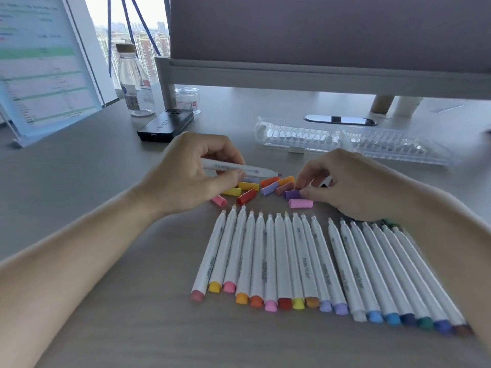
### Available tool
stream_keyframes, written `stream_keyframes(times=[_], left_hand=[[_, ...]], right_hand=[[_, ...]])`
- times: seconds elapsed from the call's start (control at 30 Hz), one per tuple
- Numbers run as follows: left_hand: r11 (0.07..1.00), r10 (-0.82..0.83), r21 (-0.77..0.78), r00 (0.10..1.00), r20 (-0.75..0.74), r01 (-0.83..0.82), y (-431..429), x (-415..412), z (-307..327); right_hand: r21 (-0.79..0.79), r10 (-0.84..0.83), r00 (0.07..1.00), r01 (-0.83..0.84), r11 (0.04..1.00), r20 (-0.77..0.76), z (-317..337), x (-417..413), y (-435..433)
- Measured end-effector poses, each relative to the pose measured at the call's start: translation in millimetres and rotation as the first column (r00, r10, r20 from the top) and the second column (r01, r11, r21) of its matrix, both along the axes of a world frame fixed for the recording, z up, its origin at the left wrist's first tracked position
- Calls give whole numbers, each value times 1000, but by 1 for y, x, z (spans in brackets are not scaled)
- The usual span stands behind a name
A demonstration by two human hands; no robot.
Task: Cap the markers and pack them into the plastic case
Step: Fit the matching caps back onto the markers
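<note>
While the left hand [183, 176] grips one uncapped purple-tipped marker [223, 167], the right hand [345, 187] pinches a purple cap [292, 194] from the loose caps [249, 185]. Step: capping. Next: seat cap squarely on tip. Remaining markers [292, 258]: rowed nearest the person. Clear plastic case [305, 136]: behind the caps, apparently empty.

Left hand [186, 171] holds an uncapped marker [233, 168] while right hand [342, 187] pinches a purple cap [292, 194] above the marker row [318, 264].

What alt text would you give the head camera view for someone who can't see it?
A person's left hand holds an uncapped marker while the right hand pinches a purple cap in a pile of coloured caps. Nearer, a row of uncapped markers lies on the desk; a clear plastic case lies beyond.
</note>
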State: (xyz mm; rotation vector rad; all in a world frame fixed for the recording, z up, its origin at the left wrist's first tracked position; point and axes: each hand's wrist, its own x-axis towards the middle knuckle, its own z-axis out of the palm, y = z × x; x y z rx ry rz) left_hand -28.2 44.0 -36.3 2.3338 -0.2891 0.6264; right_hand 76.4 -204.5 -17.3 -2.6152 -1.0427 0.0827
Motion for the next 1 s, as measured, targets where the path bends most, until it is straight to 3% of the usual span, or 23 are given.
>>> stream_keyframes(times=[0.5, 0.8, 1.0], left_hand=[[999, 45, -27, 998, -38, -46, -2, -1, -2], [993, 64, -92, 997, -50, -68, -3, 0, 1], [991, 78, -105, 997, -28, -80, -6, -1, 5]], right_hand=[[0, -31, 999, 31, 1000, 16, -8, 4, 0], [264, -1, 997, 20, 964, -72, -1, 2, 2], [276, 13, 998, 5, 961, -64, -2, 0, 2]])
